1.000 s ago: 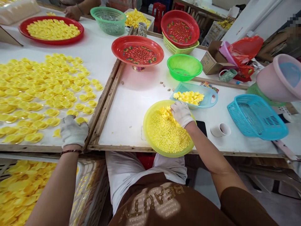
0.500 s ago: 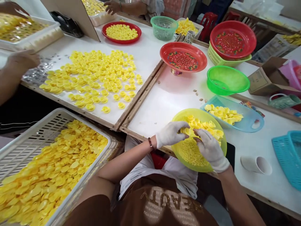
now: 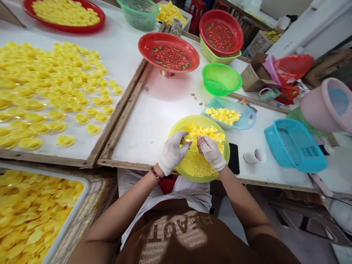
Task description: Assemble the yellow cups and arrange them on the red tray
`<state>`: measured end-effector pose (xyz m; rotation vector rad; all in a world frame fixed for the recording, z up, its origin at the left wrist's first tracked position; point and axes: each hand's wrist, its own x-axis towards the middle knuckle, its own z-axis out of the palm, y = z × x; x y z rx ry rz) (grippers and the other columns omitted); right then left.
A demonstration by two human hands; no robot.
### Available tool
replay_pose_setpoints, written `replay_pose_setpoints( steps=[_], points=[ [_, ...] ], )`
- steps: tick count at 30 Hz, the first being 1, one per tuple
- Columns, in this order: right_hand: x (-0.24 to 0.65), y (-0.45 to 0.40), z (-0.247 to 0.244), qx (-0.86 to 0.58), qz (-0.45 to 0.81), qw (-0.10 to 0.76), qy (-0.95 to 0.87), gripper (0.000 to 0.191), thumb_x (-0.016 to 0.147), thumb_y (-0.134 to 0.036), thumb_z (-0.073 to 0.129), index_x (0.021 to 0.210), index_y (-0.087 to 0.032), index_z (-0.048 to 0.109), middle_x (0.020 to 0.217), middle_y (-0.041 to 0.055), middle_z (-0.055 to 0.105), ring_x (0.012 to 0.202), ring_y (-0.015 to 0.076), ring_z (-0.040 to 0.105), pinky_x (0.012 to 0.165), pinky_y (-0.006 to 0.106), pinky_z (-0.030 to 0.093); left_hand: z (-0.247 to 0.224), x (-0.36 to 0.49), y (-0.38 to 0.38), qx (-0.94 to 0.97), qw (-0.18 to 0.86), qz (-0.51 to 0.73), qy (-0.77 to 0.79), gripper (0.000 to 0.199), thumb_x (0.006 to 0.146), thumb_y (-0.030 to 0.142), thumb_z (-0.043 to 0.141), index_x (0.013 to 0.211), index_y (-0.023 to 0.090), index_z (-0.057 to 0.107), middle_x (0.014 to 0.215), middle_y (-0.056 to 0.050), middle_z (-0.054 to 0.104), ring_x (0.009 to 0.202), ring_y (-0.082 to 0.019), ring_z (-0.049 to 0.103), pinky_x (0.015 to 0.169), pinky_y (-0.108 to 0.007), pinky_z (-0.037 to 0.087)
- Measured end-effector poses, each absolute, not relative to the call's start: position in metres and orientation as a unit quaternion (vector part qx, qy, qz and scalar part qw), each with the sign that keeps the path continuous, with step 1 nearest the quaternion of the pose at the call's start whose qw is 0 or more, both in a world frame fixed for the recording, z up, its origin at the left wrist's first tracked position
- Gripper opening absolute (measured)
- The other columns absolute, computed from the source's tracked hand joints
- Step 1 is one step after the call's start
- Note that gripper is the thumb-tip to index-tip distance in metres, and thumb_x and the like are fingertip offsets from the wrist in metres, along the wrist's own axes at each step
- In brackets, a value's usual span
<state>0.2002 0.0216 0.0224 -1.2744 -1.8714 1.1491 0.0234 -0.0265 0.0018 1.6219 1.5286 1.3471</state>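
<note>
My left hand [image 3: 173,151], in a white fingertip-less glove, pinches a small yellow plastic cup [image 3: 188,138] between thumb and fingers, its hollow side up. Beside it, my right hand [image 3: 211,153], gloved the same way, has its thumb and fingertips pressed together; what they hold, if anything, is too small to make out. Both hands are over a yellow-green bowl [image 3: 180,123] at the table edge. Small yellow pellets [image 3: 196,165] fill the bowl's near part, and more yellow cups [image 3: 203,130] lie along its far side.
A blue scoop tray [image 3: 244,123] with yellow pieces lies beyond the bowl. Rightward are a phone [image 3: 233,159], a tipped white cup [image 3: 254,156] and a blue basket [image 3: 297,146]. A red stand tray [image 3: 169,53] and green bowl [image 3: 222,79] stand behind. Wooden strips [image 3: 121,113] divide the table.
The view has swung to the right, so things sit further left in it. My hands have drawn slightly apart, and the yellow cup now shows in my left fingers.
</note>
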Motion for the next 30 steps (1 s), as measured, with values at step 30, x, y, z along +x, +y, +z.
replay_pose_setpoints(
  steps=[30],
  points=[
    [0.209, 0.010, 0.032, -0.454, 0.538, 0.433, -0.563, 0.034, 0.094, -0.054, 0.064, 0.082, -0.023, 0.059, 0.060, -0.0060, 0.044, 0.049, 0.0082, 0.037, 0.046, 0.024, 0.031, -0.001, 0.039, -0.025, 0.668, 0.247, 0.495, 0.498, 0.028, 0.085, 0.011, 0.065, 0.112, 0.019, 0.061, 0.113, -0.007, 0.069, 0.106, -0.020, 0.066, 0.097, -0.035, 0.055]
  ],
)
